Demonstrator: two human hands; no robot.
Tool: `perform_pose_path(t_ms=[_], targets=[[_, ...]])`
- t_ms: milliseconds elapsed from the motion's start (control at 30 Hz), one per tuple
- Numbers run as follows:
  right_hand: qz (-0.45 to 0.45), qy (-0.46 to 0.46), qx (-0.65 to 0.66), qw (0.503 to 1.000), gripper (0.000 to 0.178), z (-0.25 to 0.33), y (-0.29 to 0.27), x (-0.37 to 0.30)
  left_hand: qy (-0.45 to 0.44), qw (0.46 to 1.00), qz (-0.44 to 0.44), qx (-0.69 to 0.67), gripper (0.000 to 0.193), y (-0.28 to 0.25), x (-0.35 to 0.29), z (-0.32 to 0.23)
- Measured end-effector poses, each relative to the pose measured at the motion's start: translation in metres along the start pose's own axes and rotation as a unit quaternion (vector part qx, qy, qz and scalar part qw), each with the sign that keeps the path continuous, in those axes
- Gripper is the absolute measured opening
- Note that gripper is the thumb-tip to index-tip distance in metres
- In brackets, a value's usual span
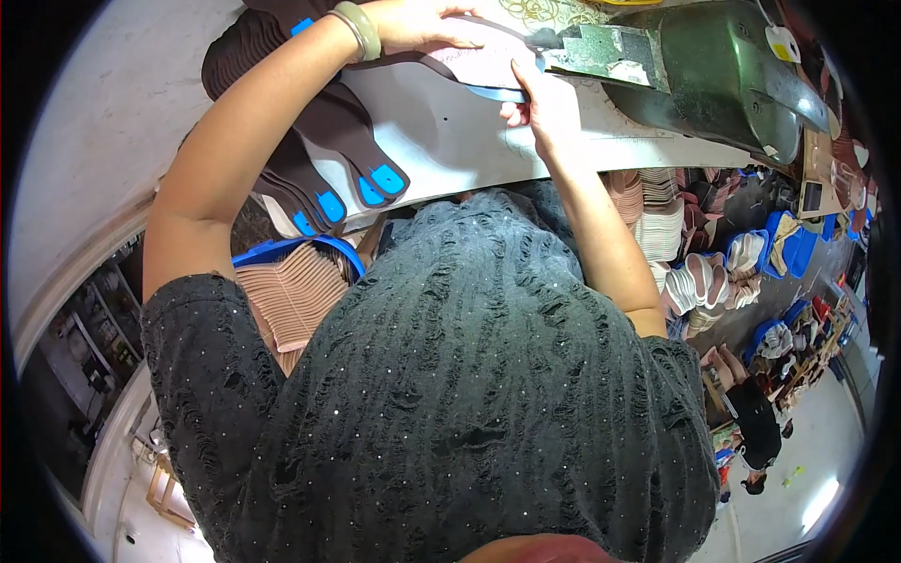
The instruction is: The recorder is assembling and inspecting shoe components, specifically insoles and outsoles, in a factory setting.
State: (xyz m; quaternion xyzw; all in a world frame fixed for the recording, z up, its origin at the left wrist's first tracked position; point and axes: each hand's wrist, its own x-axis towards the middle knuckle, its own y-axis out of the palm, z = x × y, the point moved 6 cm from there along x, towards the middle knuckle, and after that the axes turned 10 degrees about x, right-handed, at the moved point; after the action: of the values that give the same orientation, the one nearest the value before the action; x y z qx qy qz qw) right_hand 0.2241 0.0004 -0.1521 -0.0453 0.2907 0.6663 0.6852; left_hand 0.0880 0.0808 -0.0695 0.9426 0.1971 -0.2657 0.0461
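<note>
Many dark insoles (343, 122) and a green machine (723, 80) flank the pale sole (488, 66), right hand (552, 108) pinching it, left hand (413, 25) touching, its hold unclear.

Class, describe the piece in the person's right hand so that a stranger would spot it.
Start from the green machine, upper right. Just left of its flat arm, the right hand grips a piece. Unlike the dark brown insoles further left, its upper face is pale pink.
</note>
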Motion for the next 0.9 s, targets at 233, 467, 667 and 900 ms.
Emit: perform_pose_path(t_ms=[233,467,667,900], targets=[[0.024,0.017,-0.030,0.999,0.030,0.005,-0.005,-0.002,0.097,0.987,-0.110,-0.060,0.040,0.017,-0.011,0.006],[0.032,0.022,-0.028,0.999,0.031,0.000,0.009,-0.002,0.153,0.948,-0.275,0.042,0.046,0.007,-0.009,0.051],[0.008,-0.007,-0.058,0.998,0.029,0.011,0.004,-0.003,0.145,0.901,-0.385,0.139,0.050,0.021,-0.014,0.066],[0.040,-0.009,-0.191,0.981,0.028,0.018,-0.009,-0.009,0.093,0.844,-0.495,0.184,0.059,0.045,-0.017,0.061]])
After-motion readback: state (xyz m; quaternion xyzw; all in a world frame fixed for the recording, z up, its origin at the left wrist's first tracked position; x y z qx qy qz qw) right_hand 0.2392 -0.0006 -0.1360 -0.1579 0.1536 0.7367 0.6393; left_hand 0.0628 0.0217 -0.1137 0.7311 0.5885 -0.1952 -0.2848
